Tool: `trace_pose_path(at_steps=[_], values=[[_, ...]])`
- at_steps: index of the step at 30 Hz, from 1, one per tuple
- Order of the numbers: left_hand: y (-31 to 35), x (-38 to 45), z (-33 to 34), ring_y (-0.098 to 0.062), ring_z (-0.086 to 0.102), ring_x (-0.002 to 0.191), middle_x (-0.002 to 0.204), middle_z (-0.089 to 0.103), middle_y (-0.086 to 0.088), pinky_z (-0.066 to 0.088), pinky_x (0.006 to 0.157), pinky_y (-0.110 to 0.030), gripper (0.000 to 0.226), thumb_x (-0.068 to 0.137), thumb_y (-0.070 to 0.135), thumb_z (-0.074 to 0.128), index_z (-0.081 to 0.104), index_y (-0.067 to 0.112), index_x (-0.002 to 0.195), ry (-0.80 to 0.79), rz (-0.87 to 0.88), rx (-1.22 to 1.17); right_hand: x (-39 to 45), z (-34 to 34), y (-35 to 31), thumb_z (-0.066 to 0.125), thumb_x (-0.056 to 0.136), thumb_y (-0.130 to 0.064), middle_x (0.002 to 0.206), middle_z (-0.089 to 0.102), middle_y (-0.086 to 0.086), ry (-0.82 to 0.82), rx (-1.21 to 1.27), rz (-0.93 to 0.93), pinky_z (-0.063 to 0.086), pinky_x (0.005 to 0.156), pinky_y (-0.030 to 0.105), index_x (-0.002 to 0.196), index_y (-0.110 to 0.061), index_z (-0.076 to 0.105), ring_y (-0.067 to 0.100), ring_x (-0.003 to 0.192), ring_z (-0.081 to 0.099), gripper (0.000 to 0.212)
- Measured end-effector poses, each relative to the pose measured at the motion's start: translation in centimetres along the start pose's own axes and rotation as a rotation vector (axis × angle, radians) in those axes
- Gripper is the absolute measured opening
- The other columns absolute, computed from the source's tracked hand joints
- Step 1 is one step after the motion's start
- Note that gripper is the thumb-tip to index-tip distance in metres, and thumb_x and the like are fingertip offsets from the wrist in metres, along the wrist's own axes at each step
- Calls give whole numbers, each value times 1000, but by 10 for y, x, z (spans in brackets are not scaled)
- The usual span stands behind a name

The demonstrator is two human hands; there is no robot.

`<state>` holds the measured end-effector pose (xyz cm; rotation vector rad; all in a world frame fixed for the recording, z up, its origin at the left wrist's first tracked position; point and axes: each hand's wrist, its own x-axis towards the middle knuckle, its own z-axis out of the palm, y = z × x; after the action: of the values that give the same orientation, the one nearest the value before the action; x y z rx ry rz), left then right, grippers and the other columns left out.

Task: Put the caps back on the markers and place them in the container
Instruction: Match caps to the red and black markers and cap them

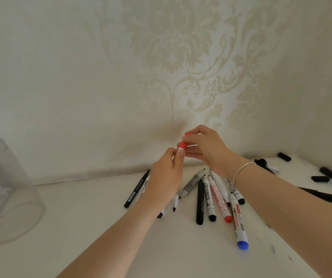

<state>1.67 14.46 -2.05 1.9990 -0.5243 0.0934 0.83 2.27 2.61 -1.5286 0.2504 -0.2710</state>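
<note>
My left hand (168,173) grips a white marker (175,199) upright; its lower end pokes out below the palm. My right hand (205,149) pinches a red cap (182,145) right at the marker's top end, above the white table (101,227). Several uncapped markers (211,197) lie fanned out on the table under my hands, among them one with a red end (228,218) and one with a blue end (242,244). A clear plastic container (2,193) stands at the far left, blurred.
Loose black caps (320,178) and more markers (329,197) lie at the right, near the wall. A thin black pen (137,188) lies left of my left wrist. Patterned wallpaper (171,57) closes off the back of the table.
</note>
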Motion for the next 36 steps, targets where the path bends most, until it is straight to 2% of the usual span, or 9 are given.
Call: trace_pose_path(at_steps=[4, 9, 16, 20, 23, 25, 31, 33, 36], values=[[6, 2, 6, -4, 57, 73, 85, 66, 7, 39, 61, -20, 32, 101, 42, 35, 63, 25, 103, 39, -7, -93, 0, 8, -1, 53, 88, 0, 76, 63, 16, 82, -50, -74, 59, 65, 29, 93, -8, 51, 24, 68, 64, 9], [15, 7, 4, -16, 61, 70, 85, 68, 5, 43, 61, -27, 29, 101, 41, 38, 63, 28, 96, 40, -30, -88, 4, 13, 3, 48, 86, -3, 71, 61, 9, 190, -111, -102, 60, 73, 41, 86, -12, 49, 28, 71, 64, 9], [19, 5, 8, -10, 57, 67, 78, 63, 5, 36, 56, -23, 34, 101, 41, 35, 61, 21, 93, 43, -48, -108, 5, 11, -2, 50, 87, -8, 82, 63, 10, 143, -269, -53, 56, 81, 48, 100, -13, 47, 31, 84, 67, 14], [41, 2, 18, -14, 58, 61, 76, 63, -4, 45, 59, -27, 42, 103, 43, 25, 56, 15, 96, -202, -17, -1, -2, -16, -10, 53, 85, -7, 83, 63, 12, 163, -413, -73, 56, 83, 44, 99, -14, 50, 24, 79, 65, 16], [56, -1, 31, -29, 66, 84, 94, 68, -15, 52, 78, -41, 45, 104, 33, 28, 62, 4, 98, -335, 75, 150, -12, -57, -18, 50, 85, -5, 91, 63, 12, 236, -588, -79, 54, 72, 38, 98, -15, 53, 29, 86, 66, 17], [63, -5, 43, -28, 67, 87, 96, 69, -10, 53, 83, -43, 33, 102, 28, 35, 63, 10, 100, -357, 101, 151, -24, -90, -27, 51, 85, -6, 96, 60, 10, 255, -756, -52, 51, 64, 33, 102, -15, 55, 30, 82, 63, 19], [89, -32, 94, -14, 70, 78, 83, 70, 5, 58, 73, -36, 14, 97, 29, 45, 59, 28, 98, -575, 115, 64, -90, -187, -45, 58, 88, -5, 90, 59, 8, 225, -1031, 249, 56, 53, 29, 107, -14, 58, 20, 68, 60, 22], [100, -43, 114, -11, 70, 75, 82, 70, 4, 57, 72, -36, 13, 96, 26, 46, 59, 26, 96, -658, 136, 61, -111, -211, -40, 60, 87, -4, 93, 60, 11, 182, -1111, 382, 59, 60, 33, 111, -13, 58, 21, 70, 61, 26], [114, -57, 144, -17, 72, 72, 74, 70, 2, 56, 66, -34, 9, 96, 22, 48, 56, 21, 100, -783, 132, 70, -135, -236, -29, 61, 85, -1, 90, 58, 10, 132, -1206, 529, 59, 56, 29, 115, -10, 58, 21, 66, 62, 31]])
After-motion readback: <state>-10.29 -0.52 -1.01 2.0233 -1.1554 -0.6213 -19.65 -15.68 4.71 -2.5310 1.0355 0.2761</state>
